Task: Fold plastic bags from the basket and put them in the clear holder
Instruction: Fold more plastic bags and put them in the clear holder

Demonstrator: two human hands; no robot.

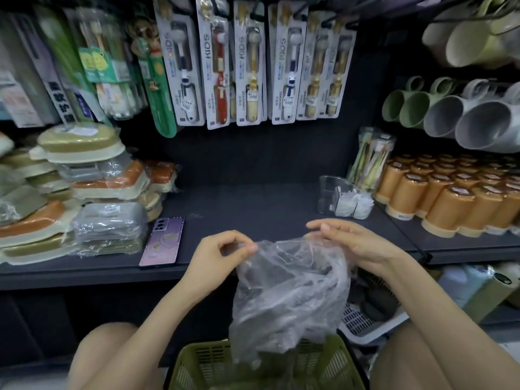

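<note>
Above the basket [197,367], left hand [219,256] pinches plastic bag [289,294]; right hand [354,244] seemingly too.

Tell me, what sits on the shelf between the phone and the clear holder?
Nothing: only bare shelf between phone and holder, in the head view.

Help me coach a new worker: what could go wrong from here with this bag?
The plastic bag hangs crumpled, pinched by the left hand; folded unflattened, it may come out bulky. The clear holder already holds white folded bags, so a bulky one might not fit. The bag's tail dangles into the green basket and could snag.
</note>
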